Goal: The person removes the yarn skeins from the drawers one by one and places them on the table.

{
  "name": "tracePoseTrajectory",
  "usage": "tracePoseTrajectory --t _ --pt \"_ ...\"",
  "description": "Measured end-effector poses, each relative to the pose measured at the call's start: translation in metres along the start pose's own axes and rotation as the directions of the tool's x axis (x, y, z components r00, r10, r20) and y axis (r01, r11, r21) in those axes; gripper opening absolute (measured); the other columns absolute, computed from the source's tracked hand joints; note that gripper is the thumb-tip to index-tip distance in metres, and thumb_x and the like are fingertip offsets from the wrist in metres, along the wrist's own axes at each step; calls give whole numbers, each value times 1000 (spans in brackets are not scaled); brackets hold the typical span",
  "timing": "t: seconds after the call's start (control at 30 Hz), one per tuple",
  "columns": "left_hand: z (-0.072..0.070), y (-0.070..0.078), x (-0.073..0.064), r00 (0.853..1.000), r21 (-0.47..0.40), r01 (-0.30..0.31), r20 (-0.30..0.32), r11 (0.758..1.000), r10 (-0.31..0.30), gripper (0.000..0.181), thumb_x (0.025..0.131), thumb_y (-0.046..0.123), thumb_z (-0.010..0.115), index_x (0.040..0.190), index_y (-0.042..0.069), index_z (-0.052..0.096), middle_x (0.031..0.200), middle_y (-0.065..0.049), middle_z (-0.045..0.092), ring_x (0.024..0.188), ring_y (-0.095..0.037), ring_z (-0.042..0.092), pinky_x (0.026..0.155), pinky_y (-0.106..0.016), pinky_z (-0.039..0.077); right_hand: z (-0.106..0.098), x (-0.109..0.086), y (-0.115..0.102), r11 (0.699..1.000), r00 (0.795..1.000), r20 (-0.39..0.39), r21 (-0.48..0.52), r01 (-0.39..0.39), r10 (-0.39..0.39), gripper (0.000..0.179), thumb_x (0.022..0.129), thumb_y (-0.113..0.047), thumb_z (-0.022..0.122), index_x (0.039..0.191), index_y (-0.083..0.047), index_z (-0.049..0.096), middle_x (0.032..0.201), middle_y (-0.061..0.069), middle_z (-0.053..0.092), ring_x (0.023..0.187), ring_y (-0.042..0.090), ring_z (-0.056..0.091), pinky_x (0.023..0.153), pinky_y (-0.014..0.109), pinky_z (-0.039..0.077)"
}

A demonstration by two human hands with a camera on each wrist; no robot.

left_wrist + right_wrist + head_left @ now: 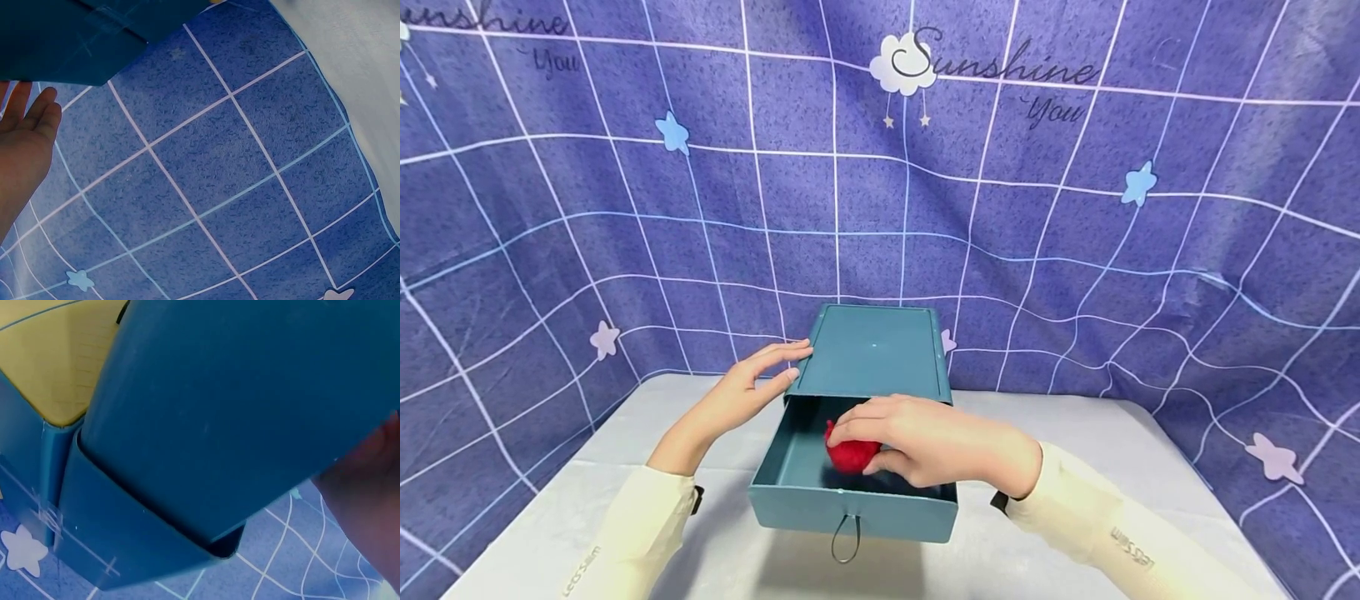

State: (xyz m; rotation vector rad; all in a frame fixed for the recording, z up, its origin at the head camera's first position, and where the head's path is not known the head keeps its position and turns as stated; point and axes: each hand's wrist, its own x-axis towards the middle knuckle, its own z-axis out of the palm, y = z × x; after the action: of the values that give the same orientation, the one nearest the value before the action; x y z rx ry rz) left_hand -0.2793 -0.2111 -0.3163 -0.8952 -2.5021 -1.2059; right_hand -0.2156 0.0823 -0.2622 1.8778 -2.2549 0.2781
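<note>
A teal drawer box [871,354] stands on the white table with its drawer [850,510] pulled out toward me. Inside the drawer is a small red rounded object [852,454] with a short nub on top; its exact kind cannot be made out. My right hand [902,442] grips it from above and the right, thumb on the near side. With extended fingers, my left hand [756,392] touches the left side of the box's housing. In the left wrist view, the left hand [28,137] appears beside the box. The right wrist view shows only part of the right hand [369,469], past the drawer's side.
A black loop pull [846,550] hangs from the drawer front. Behind the white table [1037,525] hangs a purple-blue curtain [865,192] with grid lines and stars. A yellow surface [56,369] shows at upper left in the right wrist view.
</note>
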Motion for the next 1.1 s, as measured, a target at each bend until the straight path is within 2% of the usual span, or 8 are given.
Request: tracePoseTrajectory --t 0.43,0.73,0.93,1.1 --pt "-1 1 -1 1000 17 12 -1 1000 -12 39 100 24 54 139 18 54 148 -4 43 140 -29 30 109 -59 26 -6 -16 4 999 990 -141 39 -4 9 39 87 -10 72 124 -8 61 123 0 62 118 14 55 102 27 41" --pt "-1 2 0 1000 18 -6 -7 1000 6 38 100 23 53 138 17 54 148 -4 43 140 -30 30 109 -58 26 -8 -35 16 999 960 -279 28 25 -17 45 83 -5 74 125 -7 59 124 7 61 117 19 56 100 32 45" --pt "-1 2 0 1000 10 3 0 1000 -3 39 100 24 53 139 18 53 149 -3 42 141 -28 28 109 -59 25 -14 -51 22 997 949 -305 50 -62 75 49 81 -2 75 126 -9 58 126 4 60 119 17 54 101 32 43" --pt "0 3 -1 1000 -1 9 6 1000 -9 39 100 24 53 139 18 53 149 -3 41 141 -30 27 109 -59 25 -16 -65 28 993 932 -343 14 -120 117 52 79 -2 76 128 -9 59 128 5 59 119 20 54 102 33 43"
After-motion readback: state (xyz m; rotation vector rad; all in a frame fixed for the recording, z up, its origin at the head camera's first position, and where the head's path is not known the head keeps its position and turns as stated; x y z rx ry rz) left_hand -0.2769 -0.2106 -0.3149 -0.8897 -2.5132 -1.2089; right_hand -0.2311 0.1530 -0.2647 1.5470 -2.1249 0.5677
